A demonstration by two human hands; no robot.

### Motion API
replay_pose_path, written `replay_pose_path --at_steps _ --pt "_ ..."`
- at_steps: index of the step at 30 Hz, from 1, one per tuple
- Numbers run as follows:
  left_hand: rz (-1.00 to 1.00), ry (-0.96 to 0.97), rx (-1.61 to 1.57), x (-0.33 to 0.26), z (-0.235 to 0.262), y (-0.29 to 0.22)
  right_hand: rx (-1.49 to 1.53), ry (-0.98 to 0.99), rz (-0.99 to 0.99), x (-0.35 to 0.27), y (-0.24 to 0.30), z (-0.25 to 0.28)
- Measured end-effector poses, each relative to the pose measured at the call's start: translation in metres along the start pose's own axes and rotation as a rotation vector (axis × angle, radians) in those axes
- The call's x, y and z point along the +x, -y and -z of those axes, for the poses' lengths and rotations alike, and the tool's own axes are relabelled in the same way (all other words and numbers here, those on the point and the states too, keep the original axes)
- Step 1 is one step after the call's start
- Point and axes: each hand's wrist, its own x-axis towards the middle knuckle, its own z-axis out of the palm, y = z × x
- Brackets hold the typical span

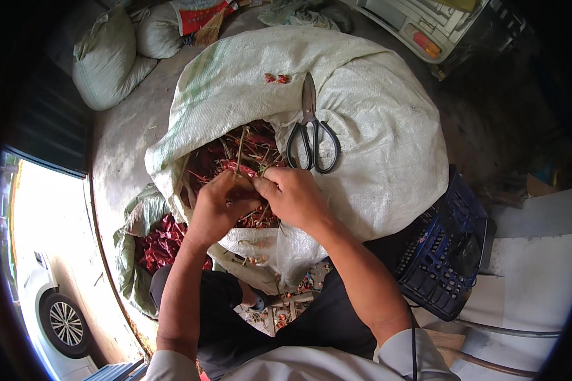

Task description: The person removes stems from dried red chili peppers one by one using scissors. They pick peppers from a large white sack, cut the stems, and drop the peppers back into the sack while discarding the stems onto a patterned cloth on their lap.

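Note:
Both my hands are together over the opening of a large white woven sack (388,127) filled with dried red chillies (219,152) and their stalks. My left hand (221,206) is closed on a pale chilli stalk (241,147) that sticks up beyond its fingers. Close beside it, my right hand (295,197) is pinched at the same bunch; its fingertips hide part of what it grips. Black-handled scissors (311,136) lie on the sack just past my right hand, blades pointing away. A few red chilli bits (277,79) rest on the cloth near the blade tips.
At the lower left, an open greenish sack (130,238) holds red chillies (162,244). A dark blue plastic crate (442,254) stands to the right. Full white sacks (105,60) lean at the far left; a pale bin (419,28) sits at the far right.

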Motion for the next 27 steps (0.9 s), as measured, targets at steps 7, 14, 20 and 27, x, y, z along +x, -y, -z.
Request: replay_pose_path --at_steps 7,14,20,27 --pt "0.028 -0.046 0.219 -0.002 -0.012 -0.003 -0.104 -0.093 0.211 -0.001 0.001 -0.013" --pt "-0.109 -0.143 0.438 0.002 -0.016 0.009 -0.318 -0.234 0.318 0.001 0.001 -0.021" --pt "0.099 -0.029 -0.241 0.007 -0.008 -0.009 0.66 -0.076 -0.237 -0.002 0.01 -0.006" --pt "0.049 -0.227 -0.075 0.018 0.019 0.01 1.291 -0.245 -0.143 0.017 -0.011 0.035"
